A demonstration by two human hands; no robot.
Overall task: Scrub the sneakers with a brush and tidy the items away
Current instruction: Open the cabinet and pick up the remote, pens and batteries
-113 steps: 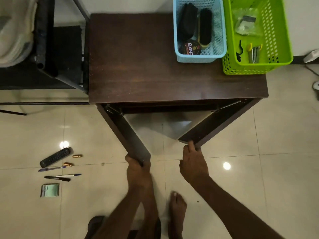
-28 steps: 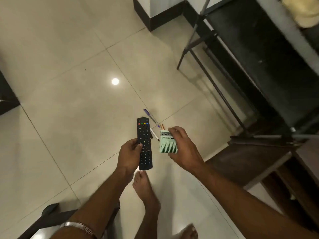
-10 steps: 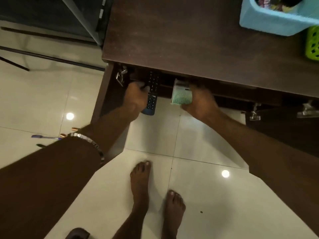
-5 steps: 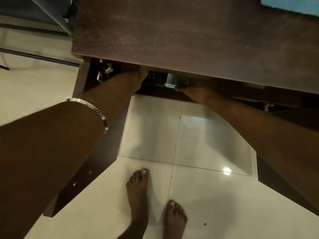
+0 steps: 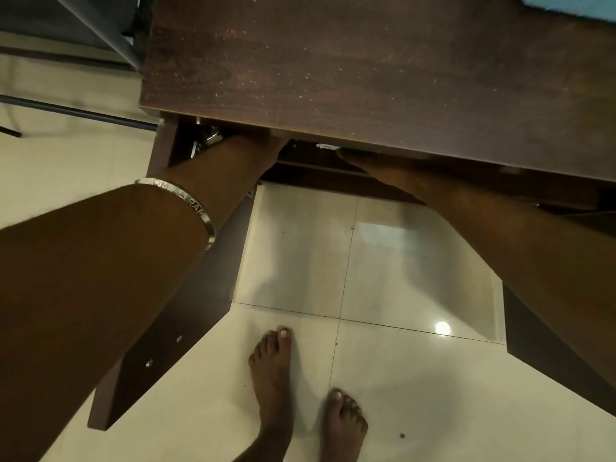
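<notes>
Feet (image 5: 300, 388): two bare feet stand on the pale glossy floor tiles (image 5: 410, 395), toes pointing toward the table
Left arm: fills the lower left of the view, reaching forward and up, with a silver bangle (image 5: 186, 201) around the wrist
Left door (image 5: 166, 328): a dark wooden cabinet door stands swung open beside the left arm, with small screws on its inner face
Right door (image 5: 560, 345): another dark door stands open at the right edge, partly behind the right arm
Left hand (image 5: 256, 145): reaches into the dark space under the tabletop; the fingers are hidden by the edge, so the state of the grip cannot be told
Right hand (image 5: 363, 158): also under the tabletop edge, only its back showing; whether the grip is apart or clamped on something cannot be told
Small box (image 5: 328, 147): a pale sliver shows just under the edge between the two hands, close to the right hand
Remote (image 5: 295, 145): a dark sliver beside the left hand, barely visible
Table (image 5: 366, 68): dark wood top, dusty
Basket (image 5: 573, 3): a blue corner at the far right; no sneakers or brush are in view
</notes>
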